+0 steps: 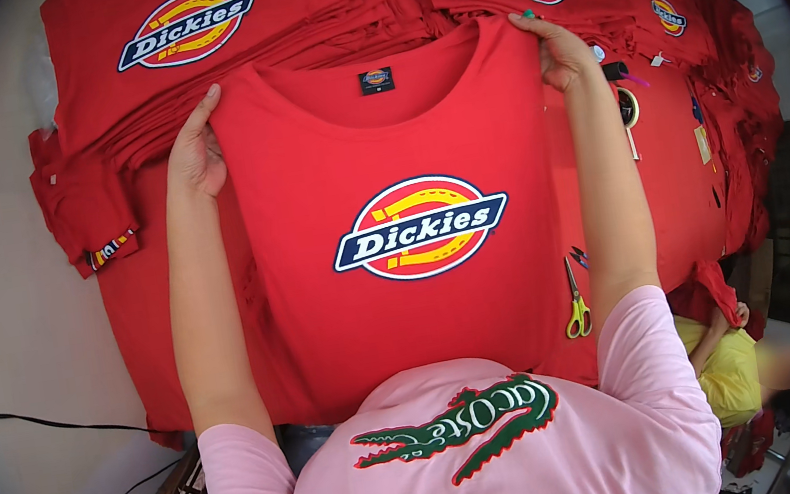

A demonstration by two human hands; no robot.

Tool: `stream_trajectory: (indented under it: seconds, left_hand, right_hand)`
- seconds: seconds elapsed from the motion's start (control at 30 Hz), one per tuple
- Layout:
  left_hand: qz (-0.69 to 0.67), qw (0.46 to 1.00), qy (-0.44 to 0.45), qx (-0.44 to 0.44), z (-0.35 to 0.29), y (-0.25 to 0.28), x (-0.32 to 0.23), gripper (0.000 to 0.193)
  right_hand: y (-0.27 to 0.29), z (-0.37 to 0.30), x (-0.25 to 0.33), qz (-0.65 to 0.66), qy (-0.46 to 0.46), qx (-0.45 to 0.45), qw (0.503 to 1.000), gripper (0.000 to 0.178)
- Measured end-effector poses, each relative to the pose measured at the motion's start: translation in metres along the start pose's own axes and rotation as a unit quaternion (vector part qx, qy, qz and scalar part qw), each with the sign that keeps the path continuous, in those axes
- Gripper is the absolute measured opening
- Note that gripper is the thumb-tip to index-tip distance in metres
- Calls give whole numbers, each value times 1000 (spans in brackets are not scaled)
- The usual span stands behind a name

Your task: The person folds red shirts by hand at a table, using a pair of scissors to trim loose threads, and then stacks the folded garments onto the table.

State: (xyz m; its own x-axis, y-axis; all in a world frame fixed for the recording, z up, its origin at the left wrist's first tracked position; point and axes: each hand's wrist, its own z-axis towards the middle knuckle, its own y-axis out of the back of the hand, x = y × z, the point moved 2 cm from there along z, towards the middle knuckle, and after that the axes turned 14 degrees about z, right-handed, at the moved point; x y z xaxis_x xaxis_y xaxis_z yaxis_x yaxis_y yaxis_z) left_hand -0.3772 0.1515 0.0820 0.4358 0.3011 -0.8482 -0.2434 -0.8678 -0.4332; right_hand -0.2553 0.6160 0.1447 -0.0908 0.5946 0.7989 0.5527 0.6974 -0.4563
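A red T-shirt (295,180) is spread out in front of me, its neckline at the far end and an oval printed emblem on the chest. A small black label (377,81) sits inside the back of the neck. My left hand (197,148) grips the shirt's far left corner at the shoulder, thumb on top. The far right shoulder is pinched in my right hand (562,52), its fingers partly hidden by the cloth. Between both hands the fabric is stretched fairly flat.
Stacks of folded red shirts (96,57) line the far side, with more along the right. Yellow-handled scissors (578,312) lie by my right forearm, and a tape roll (629,106) beyond them. At lower right sits a person in yellow (731,372) holding red cloth. A black cable (46,421) runs at left.
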Motion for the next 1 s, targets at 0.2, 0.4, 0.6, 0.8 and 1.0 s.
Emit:
stream_trajectory:
  seconds: [0.2,0.4,0.6,0.8,1.0]
  left_hand:
    - [81,997,-13,-16,47,22,30,27]
    - [89,996,5,0,32,50,72,47]
    - [246,969,-2,-8,-106,74,75,42]
    - [390,917,73,-35,-249,96,131,40]
    - [530,846,1,-65,-222,63,132,39]
  right_hand:
    - [19,30,-38,-36,42,28,998,34]
    - [55,13,-125,-179,8,57,982,111]
    - [146,-86,-122,-175,-57,96,978,44]
    - [191,-132,-126,-269,-128,122,947,31]
    - [162,-132,-130,-333,-142,188,913,28]
